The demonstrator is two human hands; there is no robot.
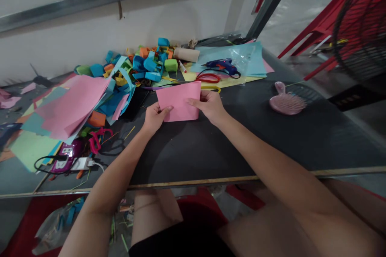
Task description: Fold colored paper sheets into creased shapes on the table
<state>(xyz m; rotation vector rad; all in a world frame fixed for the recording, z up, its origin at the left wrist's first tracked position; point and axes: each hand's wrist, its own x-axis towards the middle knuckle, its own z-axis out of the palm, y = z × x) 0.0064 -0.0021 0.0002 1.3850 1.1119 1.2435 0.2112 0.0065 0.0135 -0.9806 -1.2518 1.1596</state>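
Observation:
A sheet of pink paper [179, 102], curved over at its right edge, is held up above the dark table between both hands. My left hand [156, 118] pinches its lower left corner, thumb in front and fingers behind. At the right edge, my right hand [211, 105] grips the paper with the thumb lying on its front face. Just behind the sheet lie scissors with red handles [208, 77] and a yellow handle loop [211, 88], partly covered by the paper.
Folded coloured paper pieces [150, 64] are heaped by the wall, beside a cardboard tube [186, 54] and a blue glue gun [221, 65]. Loose paper sheets [75, 104] and a purple power strip [68, 154] lie left. A pink hairbrush [286, 102] and a fan [362, 28] are right.

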